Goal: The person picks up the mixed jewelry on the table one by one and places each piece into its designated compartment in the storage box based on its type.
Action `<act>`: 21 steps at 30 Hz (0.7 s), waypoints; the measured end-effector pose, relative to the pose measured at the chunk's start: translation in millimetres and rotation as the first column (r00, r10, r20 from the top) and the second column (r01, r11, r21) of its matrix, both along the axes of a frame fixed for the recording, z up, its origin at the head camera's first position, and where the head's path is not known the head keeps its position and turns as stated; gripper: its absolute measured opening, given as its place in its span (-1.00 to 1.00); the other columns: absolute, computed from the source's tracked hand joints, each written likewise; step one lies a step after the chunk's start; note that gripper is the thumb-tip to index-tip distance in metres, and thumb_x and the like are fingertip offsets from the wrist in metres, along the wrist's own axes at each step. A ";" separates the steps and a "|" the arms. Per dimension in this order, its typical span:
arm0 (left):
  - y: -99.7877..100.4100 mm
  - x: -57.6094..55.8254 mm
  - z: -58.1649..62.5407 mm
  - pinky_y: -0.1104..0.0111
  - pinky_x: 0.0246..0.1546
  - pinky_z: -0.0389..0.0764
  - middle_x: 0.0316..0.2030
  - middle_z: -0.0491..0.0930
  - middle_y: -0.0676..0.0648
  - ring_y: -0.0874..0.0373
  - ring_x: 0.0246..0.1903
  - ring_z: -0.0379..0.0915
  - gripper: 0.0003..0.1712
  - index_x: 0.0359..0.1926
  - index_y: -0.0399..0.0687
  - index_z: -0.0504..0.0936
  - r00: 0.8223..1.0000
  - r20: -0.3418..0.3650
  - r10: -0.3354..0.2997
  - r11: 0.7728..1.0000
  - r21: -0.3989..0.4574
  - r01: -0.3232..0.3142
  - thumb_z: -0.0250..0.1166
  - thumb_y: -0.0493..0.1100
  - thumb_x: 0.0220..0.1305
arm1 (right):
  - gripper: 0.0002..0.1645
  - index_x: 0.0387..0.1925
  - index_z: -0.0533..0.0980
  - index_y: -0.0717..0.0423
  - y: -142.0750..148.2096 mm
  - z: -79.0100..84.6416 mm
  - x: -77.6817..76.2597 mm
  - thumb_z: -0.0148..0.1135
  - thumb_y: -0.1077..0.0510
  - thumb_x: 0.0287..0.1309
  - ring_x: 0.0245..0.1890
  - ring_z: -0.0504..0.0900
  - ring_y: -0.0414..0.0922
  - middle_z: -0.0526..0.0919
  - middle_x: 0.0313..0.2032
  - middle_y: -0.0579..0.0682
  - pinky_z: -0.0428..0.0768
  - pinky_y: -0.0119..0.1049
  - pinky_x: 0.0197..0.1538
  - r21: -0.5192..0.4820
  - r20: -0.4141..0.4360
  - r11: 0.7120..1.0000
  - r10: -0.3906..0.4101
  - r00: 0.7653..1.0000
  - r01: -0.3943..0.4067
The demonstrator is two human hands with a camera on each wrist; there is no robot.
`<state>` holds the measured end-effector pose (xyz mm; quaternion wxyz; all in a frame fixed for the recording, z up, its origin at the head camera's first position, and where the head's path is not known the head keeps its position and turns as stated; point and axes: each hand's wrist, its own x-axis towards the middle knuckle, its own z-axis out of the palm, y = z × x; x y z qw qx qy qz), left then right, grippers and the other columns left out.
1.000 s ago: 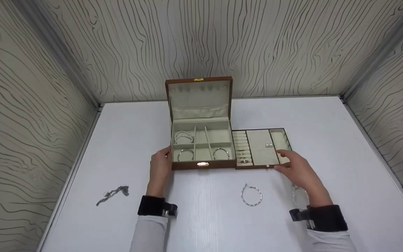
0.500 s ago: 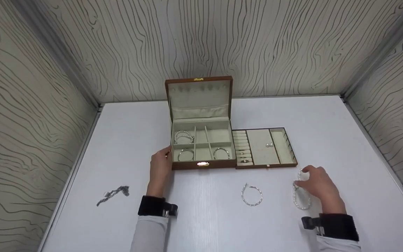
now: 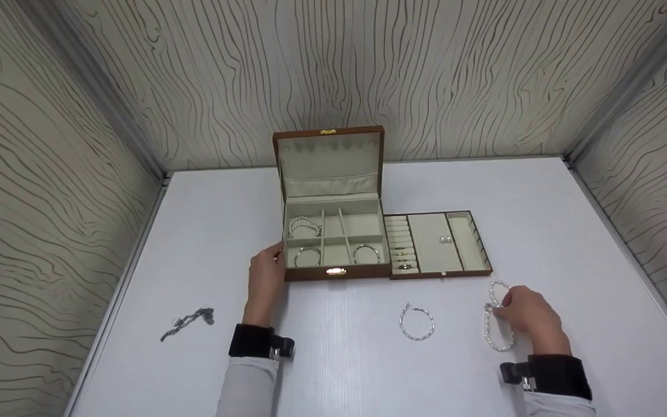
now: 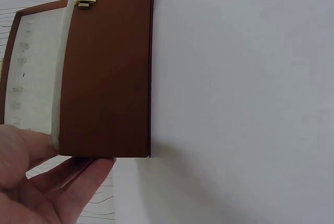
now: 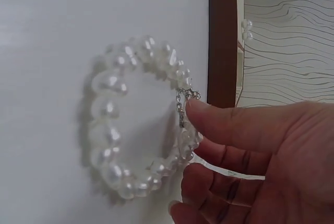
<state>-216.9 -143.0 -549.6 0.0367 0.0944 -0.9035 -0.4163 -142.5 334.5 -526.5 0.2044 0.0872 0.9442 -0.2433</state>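
Observation:
My left hand (image 3: 266,278) holds the left end of a brown jewelry box (image 4: 109,78). In the left wrist view its fingers press the box's side, thumb near the top rim. The lid stands up, and a pearl bracelet (image 3: 304,227) and two silver bangles lie in the compartments. My right hand (image 3: 530,315) pinches a white pearl necklace (image 5: 107,135) between thumb and forefinger by its silver chain end. The pearls lie in loops on the table, in front of the pulled-out drawer (image 3: 426,246). Its slots hold rings, and two pearl earrings (image 3: 446,239) sit on its middle pad.
A silver bracelet (image 3: 417,339) lies unclasped in front of the drawer. To the left, a dark chain (image 3: 191,321) is bunched up on the white table (image 3: 333,370). Wood-grain patterned panels (image 3: 333,69) enclose the table at the back and sides.
My right hand has left the drawer's right end, come toward the front right and taken hold of the pearl necklace. The left hand stays at the box.

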 end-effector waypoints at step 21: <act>-1.4 1.4 -0.6 0.24 -0.23 0.62 -0.04 0.65 -0.22 0.06 -0.15 0.60 -0.62 0.20 -0.30 0.55 0.999 -0.039 -0.032 0.999 -0.026 0.031 0.15 -0.30 0.41 | -0.79 -0.19 0.46 0.41 0.7 6.4 1.3 0.13 0.27 0.28 -0.47 0.53 -0.05 0.55 -0.42 0.13 0.46 -0.22 -0.46 -0.003 -0.120 1.000 -0.003 0.993 0.002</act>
